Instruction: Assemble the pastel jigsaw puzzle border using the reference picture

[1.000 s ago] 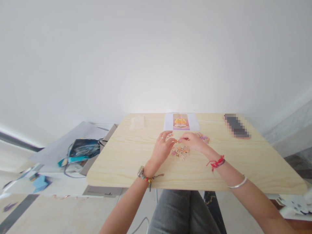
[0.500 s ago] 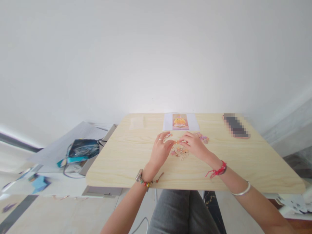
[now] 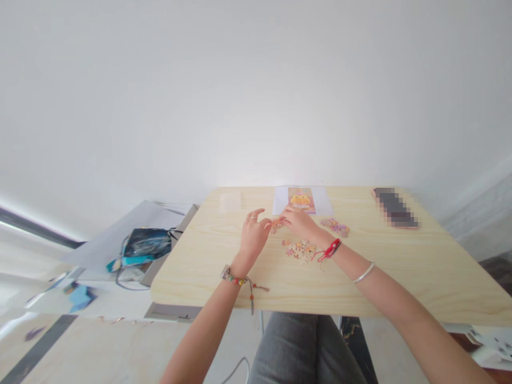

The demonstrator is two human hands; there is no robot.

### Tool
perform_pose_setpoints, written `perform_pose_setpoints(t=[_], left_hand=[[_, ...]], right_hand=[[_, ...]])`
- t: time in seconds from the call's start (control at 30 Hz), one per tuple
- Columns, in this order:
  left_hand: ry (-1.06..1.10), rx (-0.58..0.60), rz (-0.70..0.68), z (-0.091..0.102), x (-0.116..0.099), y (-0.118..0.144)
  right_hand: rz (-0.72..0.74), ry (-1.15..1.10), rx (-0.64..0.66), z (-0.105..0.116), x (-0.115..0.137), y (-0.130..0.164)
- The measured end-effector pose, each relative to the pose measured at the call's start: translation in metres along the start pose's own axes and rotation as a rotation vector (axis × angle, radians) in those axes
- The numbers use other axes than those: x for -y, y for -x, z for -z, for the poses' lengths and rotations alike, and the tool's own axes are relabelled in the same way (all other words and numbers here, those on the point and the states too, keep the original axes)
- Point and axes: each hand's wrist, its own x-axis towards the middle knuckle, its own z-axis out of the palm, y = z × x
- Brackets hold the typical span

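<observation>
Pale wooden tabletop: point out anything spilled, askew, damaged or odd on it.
The dark, pink-edged rectangular phone at the far right looks odd: it lies slanted, and coarse square blocks cover it, probably image masking rather than damage. Otherwise nothing stands out; the small multicoloured jigsaw pieces lie in loose heaps.

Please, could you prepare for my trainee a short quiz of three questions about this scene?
1. True or false: the red bracelet is worn on the right wrist.
2. Where do the left hand and right hand come together?
A. In the lap
B. At a small cluster of puzzle pieces
C. Beside the phone
3. Fill in: the printed sheet lies ____ (nearer to / farther from) the person than the cluster.

Key: 1. True; 2. B; 3. farther from
</observation>
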Motion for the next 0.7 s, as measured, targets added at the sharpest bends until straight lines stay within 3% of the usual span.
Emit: perform_pose_setpoints(t=[0.17,0.3,0.53,0.7], left_hand=[[-0.009,-0.005,-0.027,-0.010,0.006,-0.012],[0.019,-0.042,-0.025,-0.006,0.000,-0.006],[0.139,0.142,-0.095,0.001,-0.017,0.029],[0.187,0.222,-0.113,-0.003,-0.024,0.028]], right_hand=[[-0.096,-0.002,0.051,-0.012,-0.013,-0.010],[-0.118,-0.051,0.083,-0.012,-0.017,-0.006],[-0.079,-0.145,0.077,0.010,-0.014,0.032],[-0.052,-0.147,0.183,0.015,-0.003,0.050]])
